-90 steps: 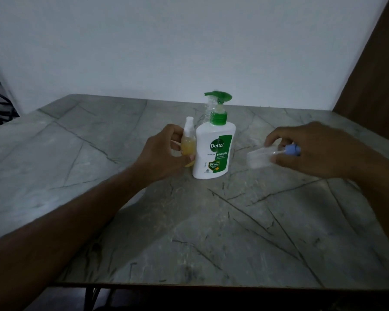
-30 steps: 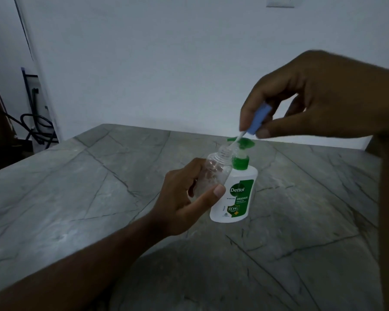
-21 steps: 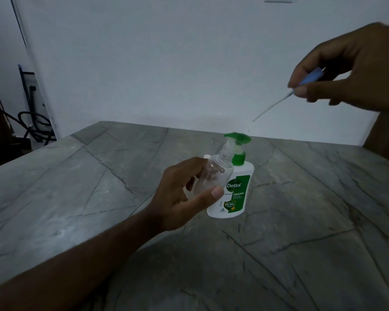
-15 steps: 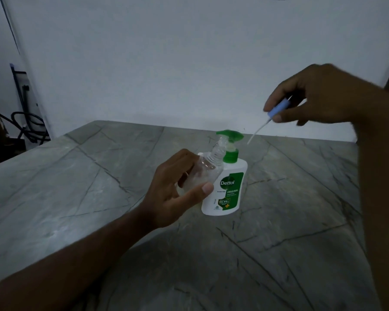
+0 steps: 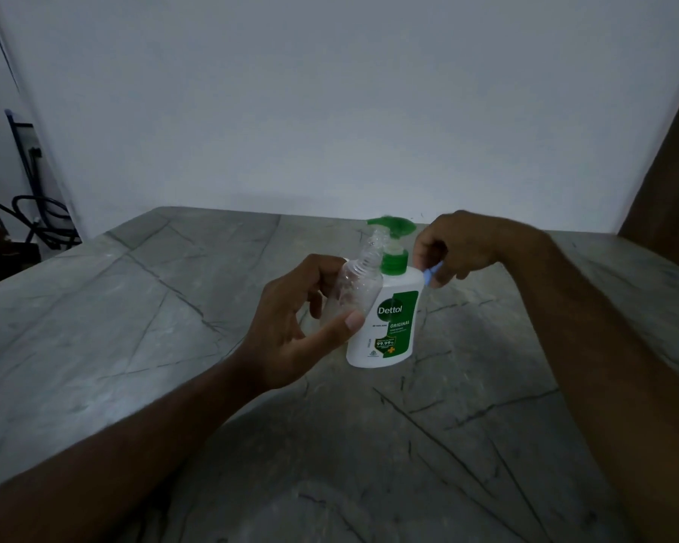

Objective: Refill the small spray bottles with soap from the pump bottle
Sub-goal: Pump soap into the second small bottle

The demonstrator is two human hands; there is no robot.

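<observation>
left hand [image 5: 291, 331] curled round clear spray bottle [image 5: 355, 291], neck open, tilted, raised before the pump bottle [image 5: 385, 319]. right hand [image 5: 459, 244] pinching blue sprayer cap [image 5: 432, 277] just right of the pump bottle's shoulder. pump bottle upright mid-bench [image 5: 95, 307], well apart from every edge; bare stone all round.

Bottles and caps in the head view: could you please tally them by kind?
Clear spray bottle, in the left hand: 1
Pump bottle: 1
Blue spray cap, in the right hand: 1
Total: 3
</observation>
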